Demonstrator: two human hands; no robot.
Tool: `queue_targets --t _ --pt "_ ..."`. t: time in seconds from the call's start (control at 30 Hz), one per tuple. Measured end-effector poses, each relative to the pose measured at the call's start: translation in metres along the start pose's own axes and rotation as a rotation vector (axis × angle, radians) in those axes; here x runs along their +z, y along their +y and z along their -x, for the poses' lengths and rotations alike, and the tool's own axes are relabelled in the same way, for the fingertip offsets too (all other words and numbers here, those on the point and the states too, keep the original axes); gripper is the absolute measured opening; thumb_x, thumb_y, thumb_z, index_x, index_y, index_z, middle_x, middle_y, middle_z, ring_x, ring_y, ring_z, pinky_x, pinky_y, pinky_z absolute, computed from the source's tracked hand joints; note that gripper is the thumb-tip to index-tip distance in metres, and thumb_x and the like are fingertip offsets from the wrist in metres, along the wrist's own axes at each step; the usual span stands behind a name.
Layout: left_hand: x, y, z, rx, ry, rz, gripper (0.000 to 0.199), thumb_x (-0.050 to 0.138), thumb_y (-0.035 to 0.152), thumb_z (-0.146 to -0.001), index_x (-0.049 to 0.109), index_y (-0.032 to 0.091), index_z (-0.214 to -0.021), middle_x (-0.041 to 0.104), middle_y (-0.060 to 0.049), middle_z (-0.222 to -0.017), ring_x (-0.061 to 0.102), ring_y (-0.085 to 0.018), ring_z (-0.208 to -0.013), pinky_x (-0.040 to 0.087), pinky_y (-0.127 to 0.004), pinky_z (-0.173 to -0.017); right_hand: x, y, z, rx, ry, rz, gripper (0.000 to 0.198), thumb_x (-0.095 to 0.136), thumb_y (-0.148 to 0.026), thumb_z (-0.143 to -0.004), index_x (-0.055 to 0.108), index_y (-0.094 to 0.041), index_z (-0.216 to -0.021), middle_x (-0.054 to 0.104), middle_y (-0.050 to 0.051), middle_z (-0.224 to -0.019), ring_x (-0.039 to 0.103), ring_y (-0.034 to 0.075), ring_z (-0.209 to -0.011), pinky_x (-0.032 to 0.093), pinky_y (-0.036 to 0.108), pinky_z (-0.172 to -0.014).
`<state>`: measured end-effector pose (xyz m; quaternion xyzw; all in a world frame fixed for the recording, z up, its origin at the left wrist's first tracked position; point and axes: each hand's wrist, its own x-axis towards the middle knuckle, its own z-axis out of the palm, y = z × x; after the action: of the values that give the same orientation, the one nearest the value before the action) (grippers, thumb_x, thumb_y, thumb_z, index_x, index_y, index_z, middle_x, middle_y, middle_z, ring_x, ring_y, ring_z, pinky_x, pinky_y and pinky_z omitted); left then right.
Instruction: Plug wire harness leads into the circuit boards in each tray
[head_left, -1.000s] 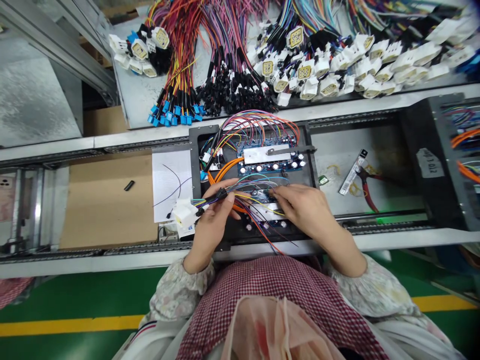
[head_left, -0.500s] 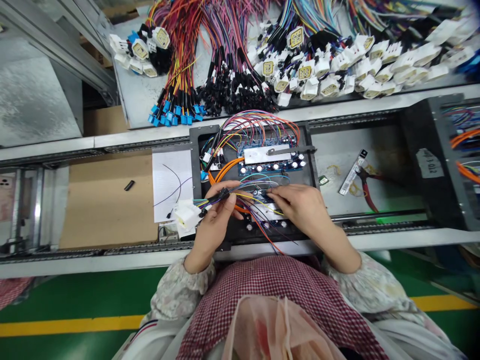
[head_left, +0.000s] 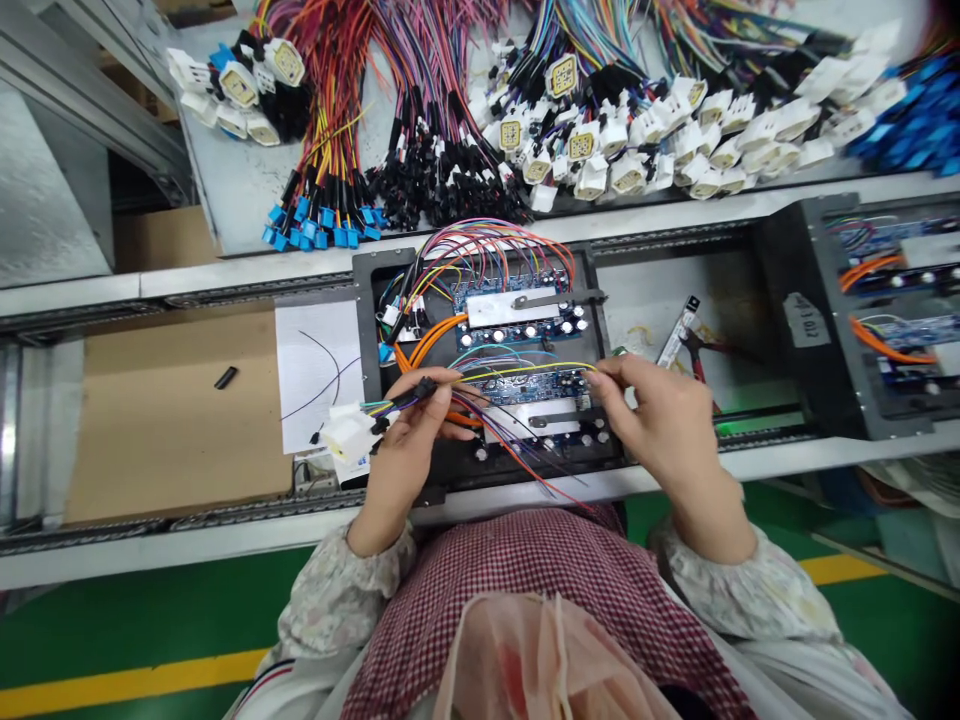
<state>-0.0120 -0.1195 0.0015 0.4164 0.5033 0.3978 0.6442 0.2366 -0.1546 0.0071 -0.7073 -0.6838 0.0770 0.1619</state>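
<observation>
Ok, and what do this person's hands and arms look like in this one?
The left hand and right hand are bare, with no gloves visible. Both forearms have pale, floral-patterned sleeves, loose and gathered at the cuffs.

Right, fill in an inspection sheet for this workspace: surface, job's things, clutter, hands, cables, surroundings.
Surface: metal rail in front; black tray with a brown sheet to its left.
Job's things: upper circuit board and lower circuit board, both in the tray.
Clutter: small black piece on the brown sheet; red-handled tool right of the tray, partly hidden.
Hands: left hand holds a wire bundle with a white connector; right hand pinches a yellow wire.
Cables: orange cables curve inside the tray's left side; multicoloured wires arch over the upper circuit board.
Surroundings: harnesses piled on the shelf behind; green floor.
</observation>
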Motion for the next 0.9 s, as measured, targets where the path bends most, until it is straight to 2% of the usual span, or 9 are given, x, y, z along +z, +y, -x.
queue_targets --t 0.07,0.27,0.47,0.6,0.8,0.9 --pt "0.001 0.000 0.000 0.006 0.018 -0.001 0.019 0.064 0.037 -0.093 0.062 0.023 -0.105 0.071 -0.004 -0.098 0.074 -0.018 -0.082 0.059 -0.019 -0.053 0.007 0.004 -0.002 -0.017 -0.042 -0.016 0.028 0.047 -0.038 -0.097 0.070 -0.021 -0.094 0.074 0.004 -0.081 0.067 0.018 -0.068 0.039 0.029 -0.059" --pt "0.002 0.001 0.000 0.035 -0.007 0.012 0.018 0.063 0.036 -0.093 0.061 0.023 -0.106 0.072 -0.004 -0.094 0.074 -0.018 -0.081 0.059 -0.020 -0.053 0.019 0.003 -0.004 0.045 -0.073 -0.026 0.031 0.047 -0.040 -0.095 0.072 -0.022 -0.095 0.072 0.002 -0.070 0.065 0.018 -0.058 0.037 0.028 -0.056" --pt "0.002 0.001 0.001 0.050 0.013 -0.068 0.019 0.062 0.037 -0.093 0.063 0.022 -0.106 0.073 -0.005 -0.098 0.074 -0.017 -0.083 0.059 -0.020 -0.056 0.017 0.004 -0.005 0.050 -0.080 -0.055 0.032 0.047 -0.041 -0.095 0.072 -0.021 -0.094 0.071 0.002 -0.068 0.063 0.017 -0.056 0.038 0.028 -0.055" --pt "0.000 0.000 0.000 0.108 0.033 -0.130 0.016 0.062 0.034 -0.094 0.066 0.023 -0.104 0.072 -0.004 -0.103 0.072 -0.016 -0.087 0.056 -0.019 -0.056 0.018 0.005 -0.005 0.055 -0.090 -0.068 0.031 0.047 -0.040 -0.094 0.072 -0.021 -0.095 0.072 0.003 -0.070 0.065 0.018 -0.059 0.039 0.028 -0.056" --pt "0.000 -0.001 0.001 0.111 0.031 -0.133 0.016 0.061 0.034 -0.094 0.065 0.023 -0.105 0.073 -0.004 -0.101 0.068 -0.013 -0.074 0.053 -0.020 -0.055 0.020 0.008 -0.006 0.038 -0.090 -0.053 0.031 0.048 -0.039 -0.096 0.073 -0.021 -0.096 0.074 0.004 -0.075 0.067 0.019 -0.063 0.041 0.029 -0.057" --pt "0.000 -0.002 0.001 0.103 0.051 -0.124 0.015 0.062 0.033 -0.093 0.065 0.023 -0.104 0.073 -0.003 -0.101 0.067 -0.012 -0.074 0.052 -0.020 -0.055 0.010 -0.002 -0.003 0.022 -0.024 -0.074 0.028 0.052 -0.038 -0.095 0.072 -0.021 -0.105 0.075 0.004 -0.081 0.068 0.019 -0.066 0.043 0.029 -0.059"
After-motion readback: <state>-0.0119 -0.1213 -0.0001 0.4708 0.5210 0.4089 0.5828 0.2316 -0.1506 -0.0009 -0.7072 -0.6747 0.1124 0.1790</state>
